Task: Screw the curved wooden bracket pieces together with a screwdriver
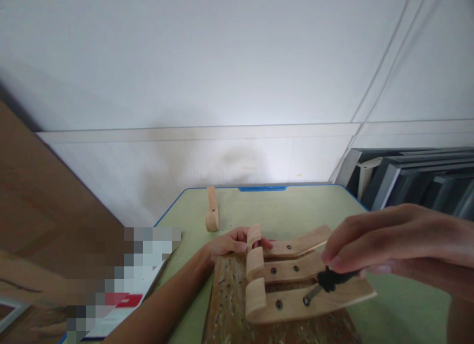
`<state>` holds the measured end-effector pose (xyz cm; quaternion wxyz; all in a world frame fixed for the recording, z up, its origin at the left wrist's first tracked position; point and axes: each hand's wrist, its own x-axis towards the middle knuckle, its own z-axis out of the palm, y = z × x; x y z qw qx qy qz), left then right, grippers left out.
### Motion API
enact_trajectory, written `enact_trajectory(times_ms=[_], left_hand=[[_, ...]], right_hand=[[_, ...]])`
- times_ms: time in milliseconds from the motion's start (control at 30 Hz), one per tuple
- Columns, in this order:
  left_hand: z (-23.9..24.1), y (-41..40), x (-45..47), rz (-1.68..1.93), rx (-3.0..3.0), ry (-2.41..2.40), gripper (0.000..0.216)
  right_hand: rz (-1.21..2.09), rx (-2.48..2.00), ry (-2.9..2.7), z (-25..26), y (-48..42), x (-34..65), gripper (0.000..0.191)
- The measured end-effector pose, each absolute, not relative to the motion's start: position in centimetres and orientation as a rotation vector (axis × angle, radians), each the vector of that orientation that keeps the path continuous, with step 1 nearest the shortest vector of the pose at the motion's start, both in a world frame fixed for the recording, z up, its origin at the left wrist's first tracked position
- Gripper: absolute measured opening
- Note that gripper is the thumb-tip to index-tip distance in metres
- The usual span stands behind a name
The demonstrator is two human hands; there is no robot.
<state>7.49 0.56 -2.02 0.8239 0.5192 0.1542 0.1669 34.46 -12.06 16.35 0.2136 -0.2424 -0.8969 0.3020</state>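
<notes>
My left hand (237,241) is closed around the curled end of the far wooden hook (287,247). Beside it lie a middle wooden hook (285,271) and a near wooden hook (277,312), each with dark screws or screw holes along its flat arm. All three rest over a worn, pitted wooden board (229,294). My right hand (385,240) grips a black-handled screwdriver (329,279), partly hidden by the fingers. Its metal tip slants down to the right-hand screw spot of the near hook; whether a screw is seated there I cannot tell.
A single wooden hook (212,210) lies on the far part of the pale green, blue-edged table (311,203). Dark flat panels (414,178) lean at the right against the white wall (237,62). At the left is a partly pixelated white item (128,284).
</notes>
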Motion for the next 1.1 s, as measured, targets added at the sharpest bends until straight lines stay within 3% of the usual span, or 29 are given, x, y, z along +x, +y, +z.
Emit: enact_trajectory(times_ms=[667, 1100], left_hand=[[-2.4, 0.7, 7.4, 0.366, 1.103, 0.316, 0.045], [-2.7, 0.8, 7.1, 0.379, 1.091, 0.292, 0.040]], right_hand=[[0.848, -0.726, -2.507, 14.9, -10.9, 34.4, 0.040], [0.481, -0.790, -2.554, 14.7, -10.4, 34.1, 0.033]])
